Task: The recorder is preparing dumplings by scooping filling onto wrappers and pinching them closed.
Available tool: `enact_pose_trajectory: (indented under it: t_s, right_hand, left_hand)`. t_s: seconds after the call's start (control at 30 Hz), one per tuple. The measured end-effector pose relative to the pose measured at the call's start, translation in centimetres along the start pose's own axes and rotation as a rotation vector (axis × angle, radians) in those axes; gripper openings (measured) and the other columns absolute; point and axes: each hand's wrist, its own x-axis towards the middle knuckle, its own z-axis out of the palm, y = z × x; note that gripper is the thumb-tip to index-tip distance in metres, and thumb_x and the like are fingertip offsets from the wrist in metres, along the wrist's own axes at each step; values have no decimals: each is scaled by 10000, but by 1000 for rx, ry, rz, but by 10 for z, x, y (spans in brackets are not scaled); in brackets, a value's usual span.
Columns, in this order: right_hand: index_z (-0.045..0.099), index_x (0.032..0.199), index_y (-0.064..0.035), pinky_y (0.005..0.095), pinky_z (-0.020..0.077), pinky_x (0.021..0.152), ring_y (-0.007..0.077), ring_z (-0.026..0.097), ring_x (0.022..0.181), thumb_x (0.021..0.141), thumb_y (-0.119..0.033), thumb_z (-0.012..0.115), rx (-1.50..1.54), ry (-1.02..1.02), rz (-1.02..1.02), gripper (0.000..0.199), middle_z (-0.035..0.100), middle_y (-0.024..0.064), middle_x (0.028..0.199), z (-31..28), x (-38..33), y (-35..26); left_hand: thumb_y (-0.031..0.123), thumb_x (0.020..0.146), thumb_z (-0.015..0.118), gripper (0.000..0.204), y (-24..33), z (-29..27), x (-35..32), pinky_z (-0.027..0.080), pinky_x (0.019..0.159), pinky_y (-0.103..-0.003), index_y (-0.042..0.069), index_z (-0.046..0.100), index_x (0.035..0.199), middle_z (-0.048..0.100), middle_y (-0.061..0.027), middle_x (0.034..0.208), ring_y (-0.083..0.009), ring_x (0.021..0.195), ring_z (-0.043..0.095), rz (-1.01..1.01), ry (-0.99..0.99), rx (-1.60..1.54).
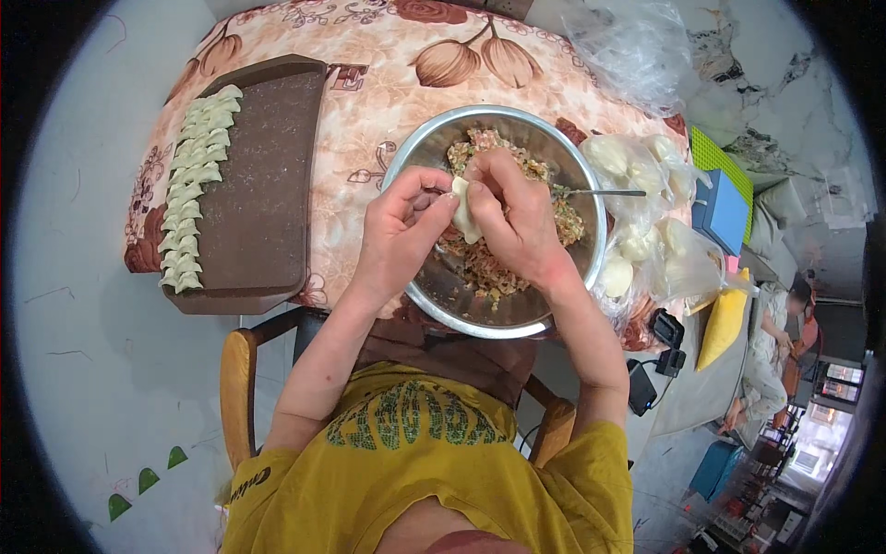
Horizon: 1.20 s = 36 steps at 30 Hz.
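Observation:
Between my two hands, above a steel bowl (426,297), is a pale dumpling (466,217). My left hand (406,226) pinches its left edge with thumb and fingers. From the other side my right hand (510,212) presses it, thumb and fingertips closed on the dough. Minced filling (494,277) with green and pink bits lies in the bowl under my hands, partly hidden by them. A metal utensil's handle (609,193) sticks out over the bowl's right rim. On the left, a brown tray (263,175) carries several finished dumplings (198,175) in rows along its left side.
Right of the bowl, clear plastic bags (637,222) hold round pale dough pieces. Another crumpled bag (632,51) lies at the far right of the flowered tablecloth (369,83). A blue box (722,212) stands beyond. Another person (771,342) sits in the background at right.

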Motion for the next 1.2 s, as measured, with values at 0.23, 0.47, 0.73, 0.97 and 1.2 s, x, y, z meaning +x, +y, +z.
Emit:
enact_pose_trajectory:
  t_s: [0.23, 0.47, 0.73, 0.97, 1.2]
  right_hand:
    - [563, 1018, -22, 270, 434, 535, 84, 541, 590, 931, -25, 598, -34, -10, 4, 93, 577, 58, 693, 3, -1, -3]
    - [564, 1024, -44, 352, 464, 534, 227, 605, 612, 911, -42, 619, -76, 3, -58, 126, 613, 105, 707, 5, -1, 1]
    - [554, 1051, -68, 452, 506, 545, 373, 681, 631, 927, -122, 606, 18, -32, 57, 144, 639, 165, 700, 0, -1, -2]
    - [562, 1051, -21, 276, 442, 535, 82, 534, 581, 950, -52, 590, -23, -44, 28, 110, 571, 58, 676, 2, -1, -4]
    - [569, 1037, -25, 266, 441, 538, 75, 529, 580, 955, -38, 583, -72, -39, -41, 84, 570, 47, 677, 1, -1, -2]
  left_hand:
    - [60, 1002, 620, 120, 0, 0, 0, 530, 705, -203, 22, 608, 1115, 657, 8, 905, -20, 793, 609, 9, -7, 37]
    - [60, 1008, 603, 154, -1, -4, -1, 550, 706, -239, 6, 601, 1153, 664, -21, 953, -57, 800, 624, 13, -28, 84]
    - [58, 1016, 595, 145, -2, -3, 0, 548, 709, -230, 8, 607, 1152, 660, -15, 971, -49, 821, 624, 2, -33, 60]
    - [57, 1015, 589, 143, -3, -4, 0, 544, 714, -232, 7, 614, 1147, 657, -12, 962, -50, 813, 619, 4, -40, 68]
    - [56, 1012, 588, 141, -2, -5, 0, 536, 709, -230, 4, 613, 1140, 655, -13, 954, -53, 804, 618, 0, -53, 109]
